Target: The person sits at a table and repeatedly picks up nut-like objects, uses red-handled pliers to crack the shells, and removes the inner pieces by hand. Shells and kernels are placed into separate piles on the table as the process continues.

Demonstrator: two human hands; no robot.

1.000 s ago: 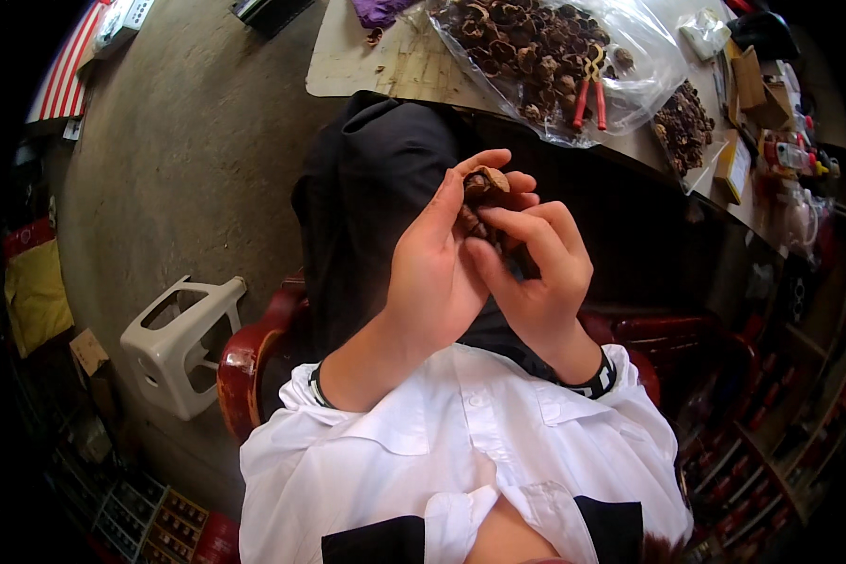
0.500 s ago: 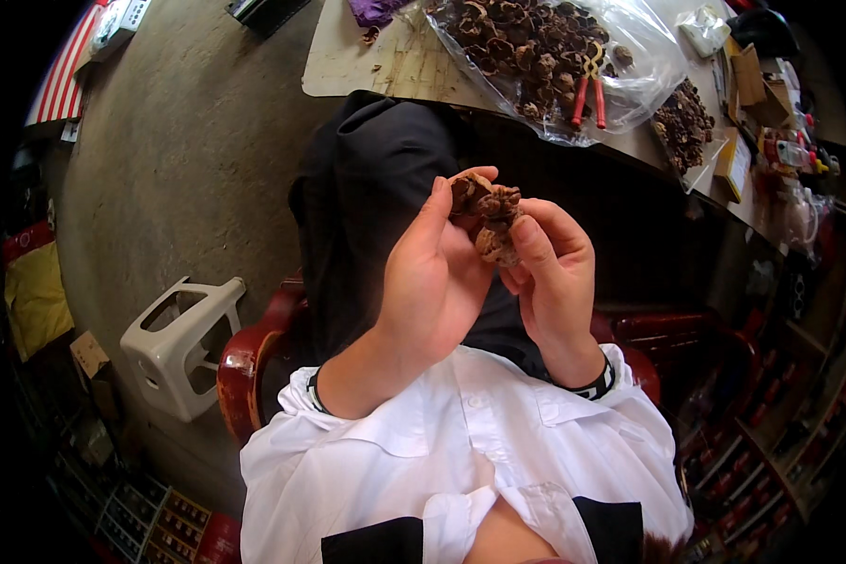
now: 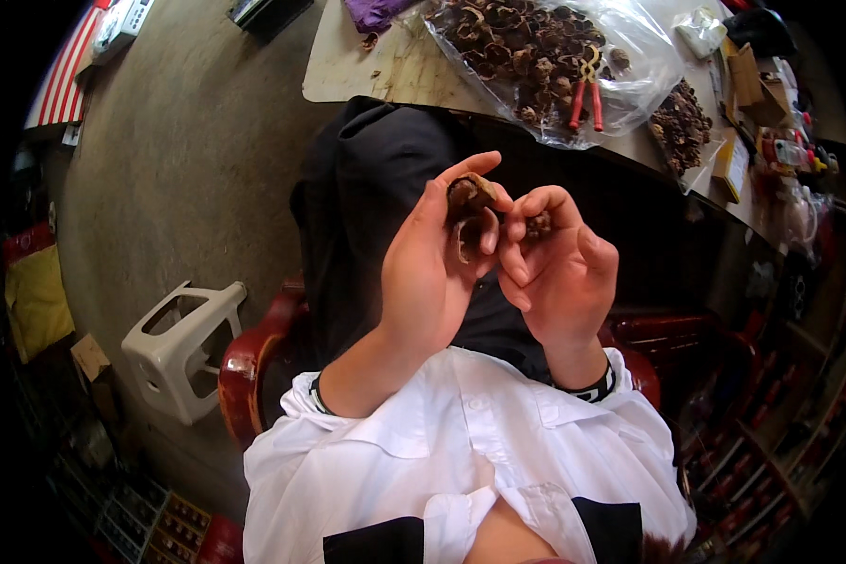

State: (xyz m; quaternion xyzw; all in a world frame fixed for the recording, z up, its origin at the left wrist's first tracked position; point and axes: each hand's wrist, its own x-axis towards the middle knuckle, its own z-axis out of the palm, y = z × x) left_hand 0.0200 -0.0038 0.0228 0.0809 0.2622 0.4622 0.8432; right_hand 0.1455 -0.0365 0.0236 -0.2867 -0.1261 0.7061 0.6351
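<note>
Cracked walnut shells (image 3: 470, 193) rest against the fingers and palm of my left hand (image 3: 423, 268), which holds them over my lap, their hollow insides showing. Close beside it, my right hand (image 3: 566, 282) has its fingers curled around a brown walnut kernel (image 3: 539, 225), mostly covered by those fingers. The fingertips of both hands nearly meet. On the table (image 3: 395, 70) ahead, a clear plastic bag (image 3: 644, 94) carries a heap of broken walnut shells (image 3: 522, 56). Red-handled pliers (image 3: 587, 94) lie on that heap.
Brown walnut pieces (image 3: 681, 127) sit in another pile right of the bag. Boxes (image 3: 747, 85) and small items crowd the table's right end. A white plastic stool (image 3: 183, 348) stands on the floor at left. The red chair's armrest (image 3: 249, 376) is beside my left arm.
The kernel has come away from the shells into my right fingers, and that hand has turned palm up. The shells stay in my left hand.
</note>
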